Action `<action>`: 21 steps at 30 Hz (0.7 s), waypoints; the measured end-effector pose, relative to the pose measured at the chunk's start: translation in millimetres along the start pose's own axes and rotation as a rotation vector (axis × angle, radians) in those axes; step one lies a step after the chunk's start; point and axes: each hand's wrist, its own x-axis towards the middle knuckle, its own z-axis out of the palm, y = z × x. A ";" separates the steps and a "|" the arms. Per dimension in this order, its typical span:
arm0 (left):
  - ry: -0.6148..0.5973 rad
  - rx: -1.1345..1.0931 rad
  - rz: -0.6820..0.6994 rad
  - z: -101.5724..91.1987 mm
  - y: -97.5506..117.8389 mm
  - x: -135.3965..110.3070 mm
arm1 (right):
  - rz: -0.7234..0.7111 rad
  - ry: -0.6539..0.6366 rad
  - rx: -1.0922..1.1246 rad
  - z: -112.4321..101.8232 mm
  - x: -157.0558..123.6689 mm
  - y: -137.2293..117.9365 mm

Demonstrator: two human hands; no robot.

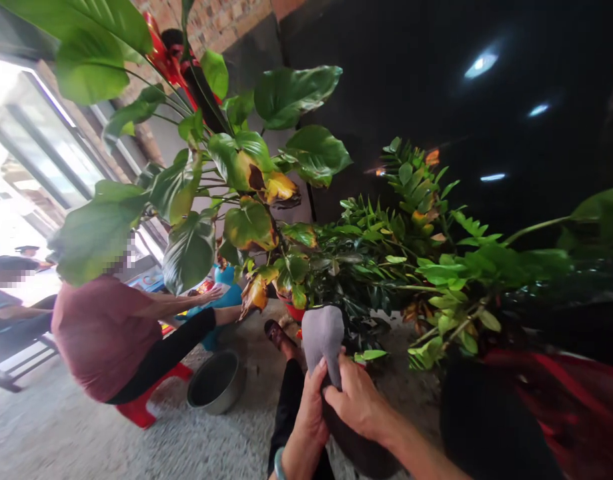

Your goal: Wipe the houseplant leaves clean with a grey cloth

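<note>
A grey, soft-looking cloth piece (322, 333) with a rounded, dark-edged top is held up in front of my lap; it is shaped somewhat like a shoe upper, but its exact kind is unclear. My left hand (310, 408), with a pale bracelet at the wrist, grips it from the left, thumb along its front. From the right, my right hand (360, 395) closes on it, thumb and fingers pinching the narrow middle. Below both hands hangs a darker grey part (353, 443), which seems joined to it. Some fingers are hidden behind the cloth.
A large potted plant (189, 250) with yellowing leaves rises ahead, and bushier green plants (386, 247) stand to the right. A person (103, 333) sits on a red stool (139, 407) at left, beside a grey basin (216, 383). Red material (561, 393) lies at right.
</note>
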 end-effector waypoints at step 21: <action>0.138 0.308 -0.084 49.0 73.9 19.5 | 0.178 0.443 0.624 -91.0 80.8 59.9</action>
